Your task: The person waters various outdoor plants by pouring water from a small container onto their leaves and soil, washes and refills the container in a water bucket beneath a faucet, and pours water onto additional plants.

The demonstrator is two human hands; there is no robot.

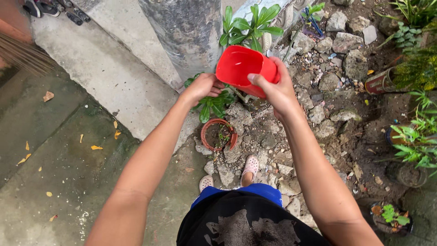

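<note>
Watering step: right hand (277, 91) grips red scoop (243, 68), tipped toward leafy plant (248, 27) beside concrete post (186, 32). Left hand (202, 86) curls loosely in low leaves (211, 105), pinching nothing clearly. Next move likely needs steady pouring aim.

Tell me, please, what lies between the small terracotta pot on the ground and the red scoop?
In the head view, green leaves lie between the terracotta pot and the red scoop.
</note>
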